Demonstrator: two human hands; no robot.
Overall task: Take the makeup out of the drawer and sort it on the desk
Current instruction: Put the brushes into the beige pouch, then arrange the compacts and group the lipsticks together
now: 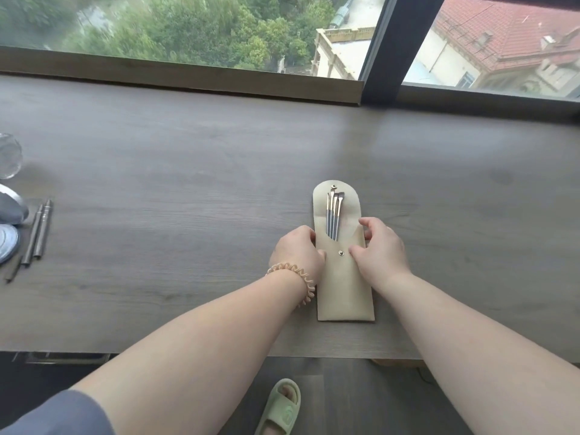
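Note:
A beige brush pouch [345, 284] lies flat on the grey wooden desk [188, 171], right of centre, its flap open toward the window. Several slim makeup brushes [333, 215] with grey handles stick out of its pocket. My left hand [298, 252] grips the pouch's left edge, and a coiled hair tie sits on that wrist. My right hand [379, 246] holds the pouch's right edge, thumb resting on the front near the snap button. At the desk's far left lie two dark makeup pencils [39, 229] side by side.
At the left edge stand a clear glass [8, 155], a grey-and-white object [11, 208] and a round silvery lid [8, 243]. A raised wooden sill [188, 80] and window run along the back. Below the desk edge a green slipper [281, 406] shows on the floor.

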